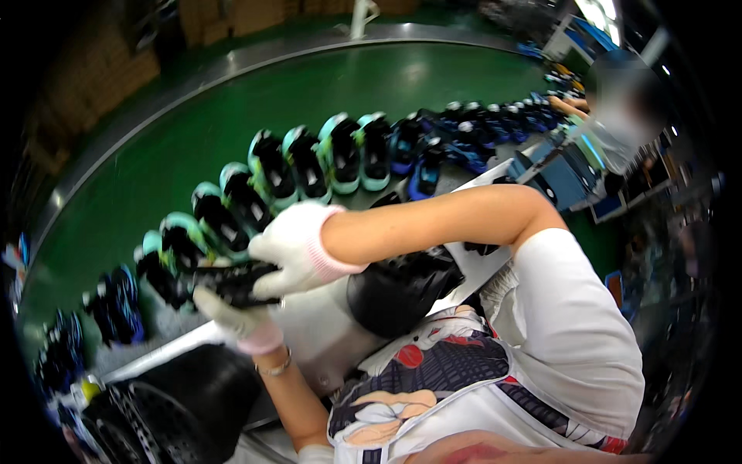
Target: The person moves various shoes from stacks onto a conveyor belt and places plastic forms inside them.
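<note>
Both of my hands wear white gloves with pink cuffs. My right hand (297,247) reaches in from the right, its thumb and fingers closed around one end of a dark, long object (232,284). Lower and to the left, my left hand (232,317) closes on the near side of the same object. Blur and the dark background hide its exact kind; it looks black, like a shoe or shoe part. Just beyond it stand teal-and-black sports shoes (220,220) in a row, soles down and openings up.
The shoe row continues right into blue-and-black shoes (425,166) and left into dark blue ones (116,305). A large black slotted container (178,402) stands lower left. Black material (402,290) lies under my right forearm. A co-worker (618,116) reaches in at the far right.
</note>
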A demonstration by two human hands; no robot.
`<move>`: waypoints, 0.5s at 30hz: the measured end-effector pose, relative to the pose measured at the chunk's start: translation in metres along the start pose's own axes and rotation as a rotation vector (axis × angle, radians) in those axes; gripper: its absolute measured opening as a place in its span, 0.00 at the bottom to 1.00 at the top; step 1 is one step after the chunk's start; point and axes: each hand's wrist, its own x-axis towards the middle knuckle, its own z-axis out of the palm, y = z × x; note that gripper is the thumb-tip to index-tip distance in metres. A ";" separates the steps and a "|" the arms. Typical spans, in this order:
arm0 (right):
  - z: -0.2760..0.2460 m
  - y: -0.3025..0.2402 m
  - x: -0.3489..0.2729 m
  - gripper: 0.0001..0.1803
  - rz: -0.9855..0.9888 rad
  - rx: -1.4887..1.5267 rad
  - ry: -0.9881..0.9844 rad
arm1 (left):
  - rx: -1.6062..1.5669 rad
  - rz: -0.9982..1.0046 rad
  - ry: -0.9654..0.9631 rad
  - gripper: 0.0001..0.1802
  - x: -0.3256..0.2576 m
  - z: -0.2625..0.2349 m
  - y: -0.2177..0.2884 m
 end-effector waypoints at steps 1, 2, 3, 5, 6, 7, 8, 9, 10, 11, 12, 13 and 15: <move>0.004 -0.002 0.008 0.27 -0.014 -0.074 -0.013 | 0.048 0.060 -0.005 0.24 0.003 -0.011 -0.004; 0.007 -0.009 0.016 0.26 -0.025 -0.145 -0.055 | -0.005 0.030 0.131 0.22 0.009 -0.016 -0.004; 0.008 -0.005 0.018 0.26 -0.032 -0.198 -0.058 | 0.183 0.090 0.095 0.20 0.013 -0.040 -0.018; 0.011 0.008 0.027 0.27 0.015 -0.265 -0.079 | 0.323 -0.009 0.132 0.19 0.013 -0.043 -0.027; 0.010 0.014 0.031 0.29 0.072 -0.255 -0.097 | 0.295 -0.151 0.119 0.21 0.017 -0.066 -0.043; 0.008 0.019 0.034 0.29 0.107 -0.296 -0.088 | 0.454 -0.142 0.025 0.22 0.019 -0.060 -0.042; 0.012 0.029 0.043 0.29 0.159 -0.305 -0.095 | 0.468 -0.350 0.025 0.24 0.013 -0.058 -0.030; 0.010 0.032 0.048 0.30 0.178 -0.329 -0.086 | 0.604 -0.232 0.060 0.24 0.015 -0.061 -0.033; 0.009 0.035 0.057 0.30 0.198 -0.356 -0.084 | 0.736 -0.120 0.101 0.23 0.020 -0.067 -0.038; 0.010 0.039 0.068 0.30 0.182 -0.352 -0.086 | 1.057 0.084 0.039 0.21 0.026 -0.082 -0.041; 0.010 0.043 0.078 0.30 0.172 -0.349 -0.085 | 1.352 0.331 -0.036 0.19 0.033 -0.084 -0.041; 0.006 0.041 0.087 0.32 0.194 -0.302 -0.128 | 1.340 0.266 -0.064 0.19 0.037 -0.083 -0.043; 0.005 0.057 0.107 0.30 0.111 -0.290 -0.074 | 1.384 0.245 -0.125 0.20 0.044 -0.071 -0.046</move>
